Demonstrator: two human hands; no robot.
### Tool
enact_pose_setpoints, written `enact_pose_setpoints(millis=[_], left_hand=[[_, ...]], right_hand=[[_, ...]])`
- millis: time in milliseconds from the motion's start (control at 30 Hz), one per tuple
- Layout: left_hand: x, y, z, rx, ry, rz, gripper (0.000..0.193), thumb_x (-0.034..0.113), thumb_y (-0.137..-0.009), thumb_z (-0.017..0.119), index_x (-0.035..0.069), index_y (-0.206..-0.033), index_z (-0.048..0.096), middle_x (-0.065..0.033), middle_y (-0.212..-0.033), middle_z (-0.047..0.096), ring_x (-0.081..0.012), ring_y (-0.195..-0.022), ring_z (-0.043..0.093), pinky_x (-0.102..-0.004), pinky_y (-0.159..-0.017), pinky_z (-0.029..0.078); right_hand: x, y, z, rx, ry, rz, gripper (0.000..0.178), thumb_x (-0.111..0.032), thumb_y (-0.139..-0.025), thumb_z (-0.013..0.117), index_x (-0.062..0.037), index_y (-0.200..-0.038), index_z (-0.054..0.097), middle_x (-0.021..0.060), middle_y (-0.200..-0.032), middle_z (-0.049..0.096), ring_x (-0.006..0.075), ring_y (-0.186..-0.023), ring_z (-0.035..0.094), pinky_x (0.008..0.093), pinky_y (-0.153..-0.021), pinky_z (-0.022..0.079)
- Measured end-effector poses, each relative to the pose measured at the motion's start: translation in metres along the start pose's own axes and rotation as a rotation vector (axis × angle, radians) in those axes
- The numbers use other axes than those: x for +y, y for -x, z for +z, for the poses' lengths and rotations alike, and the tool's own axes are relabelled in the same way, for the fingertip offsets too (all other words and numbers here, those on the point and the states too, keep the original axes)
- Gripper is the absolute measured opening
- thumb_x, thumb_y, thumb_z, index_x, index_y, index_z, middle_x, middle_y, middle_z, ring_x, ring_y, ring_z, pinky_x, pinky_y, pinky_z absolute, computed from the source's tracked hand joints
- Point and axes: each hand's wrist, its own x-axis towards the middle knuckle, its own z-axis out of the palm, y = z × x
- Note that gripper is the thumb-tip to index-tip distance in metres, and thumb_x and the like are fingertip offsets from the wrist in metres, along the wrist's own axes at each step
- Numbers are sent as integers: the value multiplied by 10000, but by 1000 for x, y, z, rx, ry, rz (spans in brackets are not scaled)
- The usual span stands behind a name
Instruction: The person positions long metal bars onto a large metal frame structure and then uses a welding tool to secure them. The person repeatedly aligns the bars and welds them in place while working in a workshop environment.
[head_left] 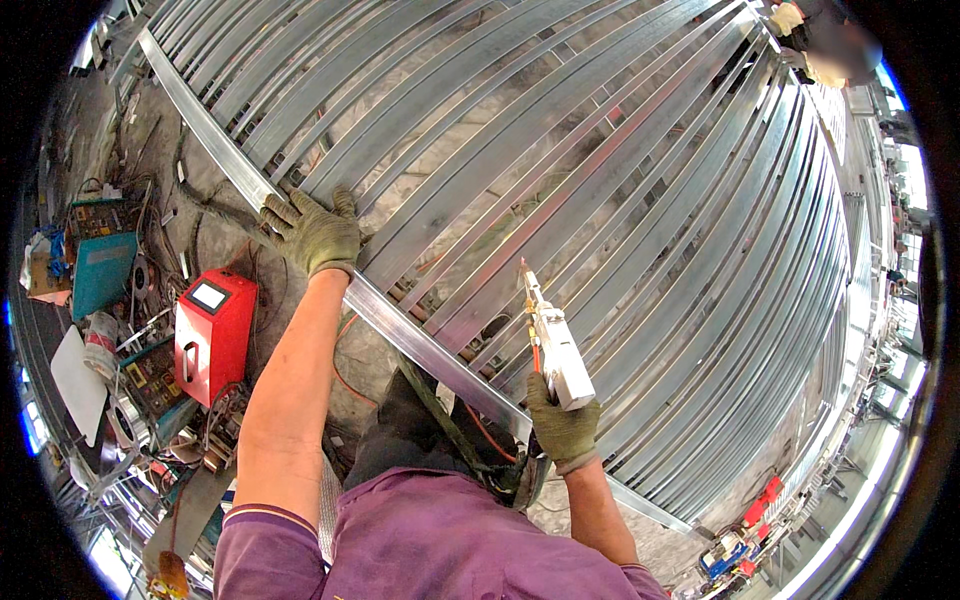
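My left hand (315, 232), in a green work glove, lies with fingers spread over the near rail (405, 327) of a large metal frame, where a flat bar meets it. In my gloved right hand (563, 424) is a white welding gun (562, 360), gripped by its rear end. Its slim nozzle with a copper-coloured tip points away from me, over the long parallel metal bars (440, 205). Whether the tip touches a bar I cannot tell. An orange hose runs along the gun's left side. The palm-side fingers of my right hand are partly hidden under the gun.
To my left stands a red box (213, 335) with a small screen, among cables, a teal panel (102, 272) and other equipment. Another person (835, 50) is at the frame's far right end. Red and blue equipment (735, 550) stands on the floor at lower right.
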Motion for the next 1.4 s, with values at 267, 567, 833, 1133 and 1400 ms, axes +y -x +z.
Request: enact_pose_setpoints(millis=[267,567,833,1133,1400], left_hand=[[3,3,-8,15,-40,6,936,713,-993,430,54,-1643,294,-316,-1673,251,-504,-1562,190,-554,-1290,113],[5,0,-12,-71,-31,-19,975,761,-980,391,77,-1661,252,-279,-1699,215,-474,-1579,167,-580,-1274,150],[7,3,-16,-54,-13,8,963,732,-996,382,16,-1634,299,-305,-1683,232,-475,-1577,166,-526,-1301,89],[6,3,-17,-93,-35,-3,961,729,-998,382,10,-1632,302,-303,-1686,229,-466,-1579,165,-523,-1304,75],[10,1,-21,-170,-43,-57,952,743,-995,375,58,-1650,283,-266,-1722,165,-436,-1606,111,-550,-1285,164]], right_hand=[[-5,-1,-2,26,81,-41,195,-178,-943,776,-17,-1044,733,7,-754,692,89,-673,641,312,-593,518],[-11,0,-6,49,193,-50,274,-299,-914,735,-65,-1057,729,173,-871,755,359,-796,761,436,-661,600],[-21,-3,-6,91,255,-130,303,-321,-904,731,-51,-1042,716,175,-843,746,367,-772,751,451,-672,603],[-17,-3,-9,67,183,-61,301,-323,-919,740,-44,-1032,731,187,-861,753,359,-800,762,440,-670,604],[10,13,-50,70,-314,-7,212,-109,-953,762,-22,-1141,719,12,-855,704,135,-735,651,318,-641,546]])
